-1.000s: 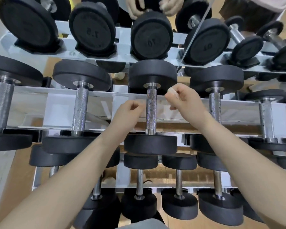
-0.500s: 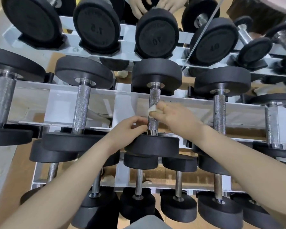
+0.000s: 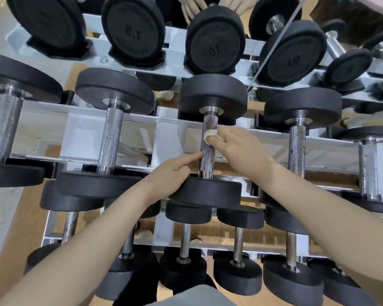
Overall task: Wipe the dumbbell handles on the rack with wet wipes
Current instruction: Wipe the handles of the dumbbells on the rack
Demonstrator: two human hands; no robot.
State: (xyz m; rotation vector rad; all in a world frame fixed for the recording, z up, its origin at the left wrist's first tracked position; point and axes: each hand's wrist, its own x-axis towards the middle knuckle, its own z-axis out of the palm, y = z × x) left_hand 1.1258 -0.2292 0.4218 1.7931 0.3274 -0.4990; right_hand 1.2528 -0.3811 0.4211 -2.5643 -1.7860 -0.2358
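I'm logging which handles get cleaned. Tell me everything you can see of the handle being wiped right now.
The handle is a knurled, silvery metal bar, smooth at both ends, joining two black round weights on the white rack's middle tier. It runs away from the camera. The right hand presses a small white wet wipe against its upper part; the left hand's fingertip touches its left side lower down.

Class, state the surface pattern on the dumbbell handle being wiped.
Silver metal with fine crosshatched knurling on the handle, seen in the head view.
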